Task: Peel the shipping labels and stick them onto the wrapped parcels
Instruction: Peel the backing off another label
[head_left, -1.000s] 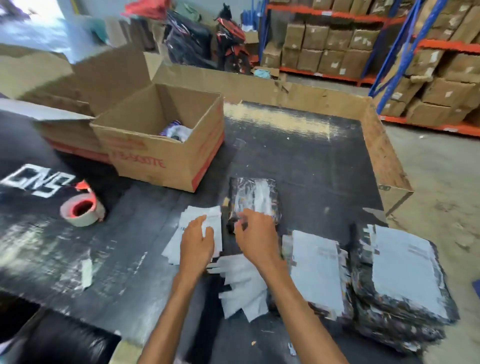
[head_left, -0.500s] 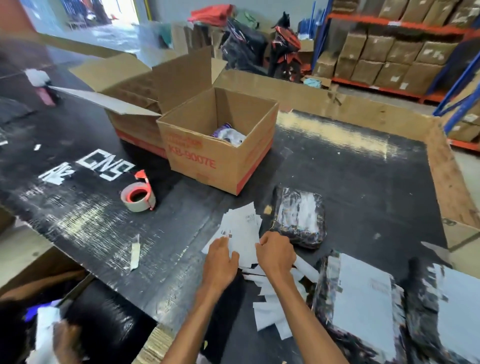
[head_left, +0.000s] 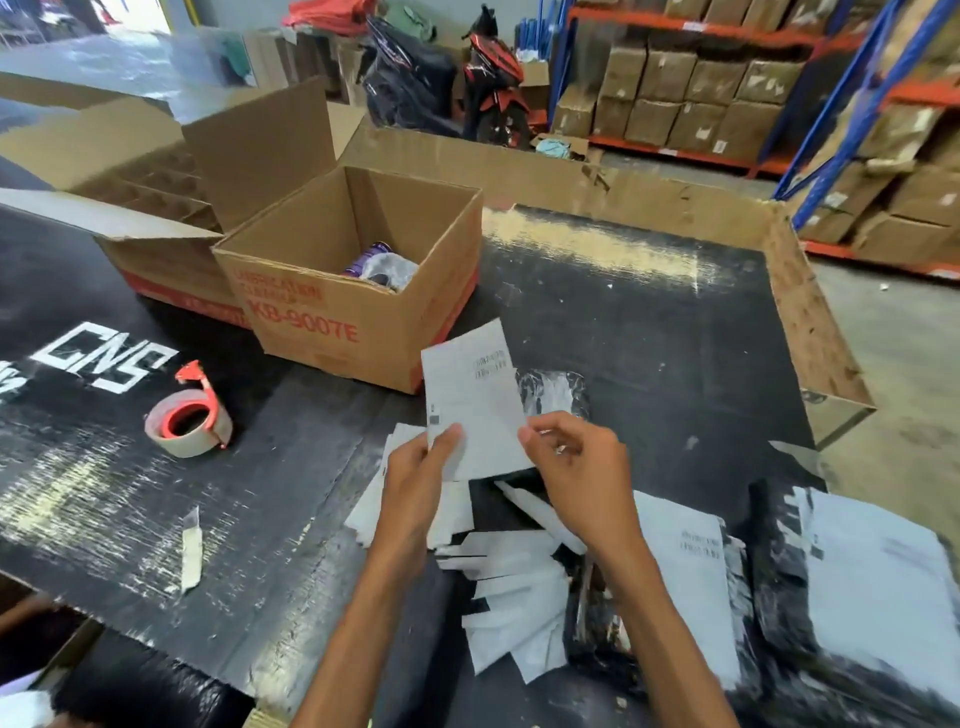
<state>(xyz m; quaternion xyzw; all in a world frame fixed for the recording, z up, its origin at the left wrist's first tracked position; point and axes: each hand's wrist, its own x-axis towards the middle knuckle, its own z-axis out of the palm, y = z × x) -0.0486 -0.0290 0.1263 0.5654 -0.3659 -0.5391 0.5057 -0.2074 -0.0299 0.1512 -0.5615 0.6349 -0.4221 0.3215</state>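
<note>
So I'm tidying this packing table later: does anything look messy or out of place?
Yes. White paper strips lie scattered and overlapping on the table under the hands, looking like discarded label backings. A lone strip lies apart near the front edge, and the tape roll has a loose end sticking up.

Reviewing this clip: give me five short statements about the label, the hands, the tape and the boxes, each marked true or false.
1. Both hands, left hand and right hand, hold one shipping label. True.
2. The label is already stuck to the unlabelled wrapped parcel. False: it is held up in front of it.
3. The tape roll lies inside the open carton. False: it lies on the black tabletop.
4. Labelled parcels are stacked at the right. True.
5. The carton marked KB-9007E is sealed. False: it is open.
</note>
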